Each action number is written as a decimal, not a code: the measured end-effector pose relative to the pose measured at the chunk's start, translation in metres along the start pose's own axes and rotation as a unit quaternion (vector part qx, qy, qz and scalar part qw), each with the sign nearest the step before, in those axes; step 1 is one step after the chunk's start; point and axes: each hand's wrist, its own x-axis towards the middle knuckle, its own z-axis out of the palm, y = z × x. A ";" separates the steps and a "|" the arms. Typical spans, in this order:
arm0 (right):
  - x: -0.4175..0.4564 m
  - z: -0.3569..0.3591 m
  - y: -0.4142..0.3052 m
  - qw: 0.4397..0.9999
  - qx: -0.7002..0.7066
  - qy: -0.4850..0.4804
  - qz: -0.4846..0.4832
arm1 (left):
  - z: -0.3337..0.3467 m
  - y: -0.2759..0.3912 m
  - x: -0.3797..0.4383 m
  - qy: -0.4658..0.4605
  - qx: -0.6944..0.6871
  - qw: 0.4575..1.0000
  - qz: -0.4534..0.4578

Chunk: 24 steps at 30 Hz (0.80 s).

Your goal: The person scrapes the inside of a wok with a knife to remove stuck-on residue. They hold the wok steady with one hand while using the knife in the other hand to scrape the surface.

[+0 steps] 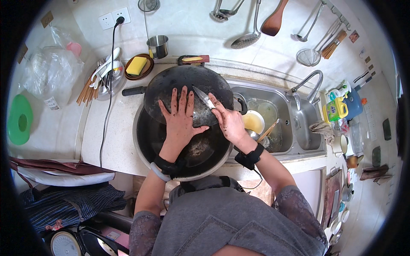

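Note:
A blackened wok [160, 80] rests bottom up, its outer side facing me, over a wide basin [138, 150] with a dark inside. The wok's black handle [134, 91] points left, and a small loop handle [242, 106] sits at its right. My left hand [180, 113] lies spread and flat on the wok's underside, with dark smudges on the fingers. In my right hand [229, 123] is a small knife [203, 97], its blade against the wok's surface and its tip towards the upper left. Brownish scrapings [198, 148] lie in the basin below.
Right of the basin is a steel double sink [288, 131] holding a bowl [253, 121] and chopsticks [269, 131], with a faucet [307, 84] behind. A yellow sponge [136, 65] lies in a brown dish. A black cord [109, 96] crosses the counter's left part. Utensils hang above.

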 end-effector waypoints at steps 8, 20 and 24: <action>0.007 -0.008 0.007 0.999 -0.011 -0.004 0.040 | -0.002 0.001 0.001 0.002 0.004 1.000 0.000; 0.005 0.000 0.005 1.000 -0.006 0.006 0.023 | -0.003 0.000 0.000 -0.004 -0.004 1.000 -0.003; 0.012 -0.001 0.011 0.998 -0.022 0.000 0.059 | -0.005 0.003 0.000 0.000 -0.028 1.000 -0.002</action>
